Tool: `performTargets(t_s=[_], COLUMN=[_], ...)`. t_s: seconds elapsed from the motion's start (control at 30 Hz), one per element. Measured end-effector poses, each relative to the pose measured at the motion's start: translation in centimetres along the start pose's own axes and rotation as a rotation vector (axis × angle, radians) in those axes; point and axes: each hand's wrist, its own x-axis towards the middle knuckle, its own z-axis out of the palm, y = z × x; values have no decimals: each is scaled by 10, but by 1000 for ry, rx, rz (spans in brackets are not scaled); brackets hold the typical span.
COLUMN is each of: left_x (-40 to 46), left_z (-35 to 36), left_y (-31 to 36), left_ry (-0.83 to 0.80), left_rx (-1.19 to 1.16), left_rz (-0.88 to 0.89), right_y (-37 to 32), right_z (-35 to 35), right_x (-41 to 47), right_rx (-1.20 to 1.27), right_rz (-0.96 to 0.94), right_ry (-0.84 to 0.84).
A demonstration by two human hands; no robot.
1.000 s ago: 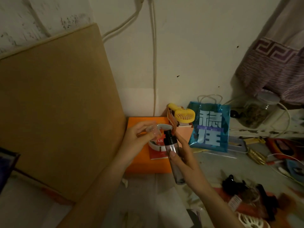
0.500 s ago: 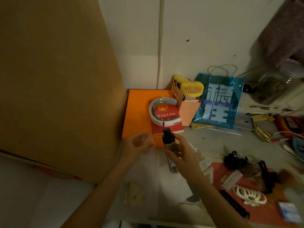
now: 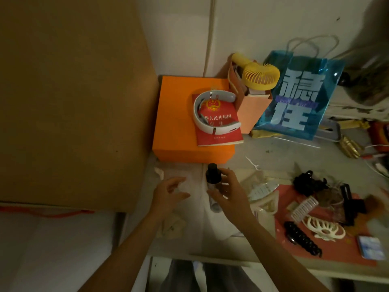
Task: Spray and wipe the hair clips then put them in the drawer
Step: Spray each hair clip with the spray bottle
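Note:
My right hand (image 3: 228,193) grips a small clear spray bottle (image 3: 213,182) with a black pump top, held over the table in front of the orange box. Just left of the bottle is my left hand (image 3: 168,193), fingers spread and loose over the table; a faint clear cap seems to lie by its fingertips. Several hair clips lie to the right on a red mat (image 3: 328,252): a black braided clip (image 3: 303,239), a cream claw clip (image 3: 324,228), a black claw clip (image 3: 309,182) and a white comb-like clip (image 3: 304,208). A crumpled cloth (image 3: 172,227) lies under my left forearm.
An orange box (image 3: 174,123) at the back carries a red booklet (image 3: 219,131) and a white neck device (image 3: 202,119). A yellow hand fan (image 3: 259,75), a blue bag (image 3: 299,98) and a large cardboard panel (image 3: 69,98) stand around. The table's front edge (image 3: 221,258) is near.
The view tipped down toward the table. Both hands dropped lower. My left hand, which pinched a clear cap, has spread its fingers near the table. My right hand kept the bottle.

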Motion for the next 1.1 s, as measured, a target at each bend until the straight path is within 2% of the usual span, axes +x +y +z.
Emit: performTargets(t_s=[0.23, 0.4, 0.7, 0.93, 1.1], left_x=[0, -2, -5, -6, -11], left_z=[8, 12, 9, 10, 8], left_y=[-24, -36, -41, -39, -33], left_ry=[57, 37, 35, 6, -5], left_rx=[18, 46, 188, 272, 250], left_rz=[-81, -125, -16, -43, -31], right_y=[26, 40, 58, 62, 52], right_z=[5, 5, -1, -5, -6], right_x=[-3, -7, -9, -12, -18], right_rx=[14, 30, 27, 39, 8], right_rz=[69, 118, 160, 210, 159], right_ry=[23, 36, 32, 3, 104])
